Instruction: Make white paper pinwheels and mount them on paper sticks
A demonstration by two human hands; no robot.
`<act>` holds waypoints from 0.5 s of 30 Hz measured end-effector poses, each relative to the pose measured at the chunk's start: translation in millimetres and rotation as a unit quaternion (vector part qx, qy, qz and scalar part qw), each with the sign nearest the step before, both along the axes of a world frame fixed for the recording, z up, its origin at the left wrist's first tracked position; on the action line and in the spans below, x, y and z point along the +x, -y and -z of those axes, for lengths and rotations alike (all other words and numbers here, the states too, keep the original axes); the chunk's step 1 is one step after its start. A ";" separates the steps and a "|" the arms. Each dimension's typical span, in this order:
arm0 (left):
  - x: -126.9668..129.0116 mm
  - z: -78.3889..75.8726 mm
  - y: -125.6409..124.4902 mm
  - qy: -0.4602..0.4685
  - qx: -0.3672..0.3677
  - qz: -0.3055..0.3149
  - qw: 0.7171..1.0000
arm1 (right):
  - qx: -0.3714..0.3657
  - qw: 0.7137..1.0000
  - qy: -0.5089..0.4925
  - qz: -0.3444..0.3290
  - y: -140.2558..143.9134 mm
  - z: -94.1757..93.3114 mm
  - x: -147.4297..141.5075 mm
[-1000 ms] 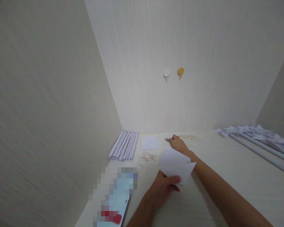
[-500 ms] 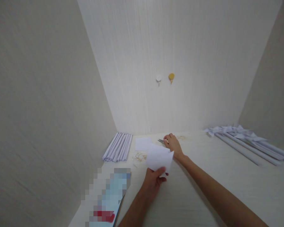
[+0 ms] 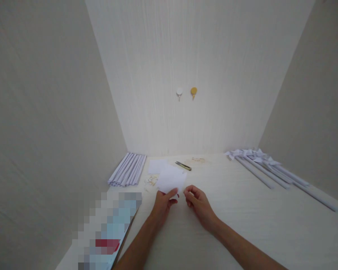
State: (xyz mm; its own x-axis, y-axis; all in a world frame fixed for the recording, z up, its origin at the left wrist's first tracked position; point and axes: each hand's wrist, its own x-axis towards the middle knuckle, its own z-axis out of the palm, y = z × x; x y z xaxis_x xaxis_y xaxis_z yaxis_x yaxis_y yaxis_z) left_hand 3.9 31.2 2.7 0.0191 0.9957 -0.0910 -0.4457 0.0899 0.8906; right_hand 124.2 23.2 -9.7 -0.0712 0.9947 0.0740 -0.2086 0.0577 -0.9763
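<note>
Your left hand (image 3: 163, 202) pinches a thin, flat white paper (image 3: 171, 179). Your right hand (image 3: 197, 200) curls loosely beside it, holding nothing I can see.

We see soft, even, fairly bright light with no glare; faint shadows sit beneath the left hand (image 3: 163, 204) and right hand (image 3: 198, 202). The walls (image 3: 45, 112) bow outward at the frame edges, and a pixelated patch (image 3: 109, 228) masks the lower left.

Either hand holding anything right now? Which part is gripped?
The left hand pinches the white paper sheet at its near bottom edge. The right hand is beside it, fingers curled; whether it holds anything cannot be told.
</note>
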 end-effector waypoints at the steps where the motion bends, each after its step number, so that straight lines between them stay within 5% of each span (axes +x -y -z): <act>1: 0.5 0.2 -0.3 -0.013 0.003 0.007 1.000 | 0.003 1.000 -0.002 -0.009 -1.4 0.4 -0.4; 8: 4.8 1.3 -0.4 -0.085 0.024 0.067 0.994 | 0.029 0.999 0.007 -0.035 -0.6 -0.2 0.3; 15: 3.2 4.1 -1.2 -0.057 0.015 0.056 0.997 | 0.021 0.999 0.028 -0.033 -2.3 -2.0 -1.4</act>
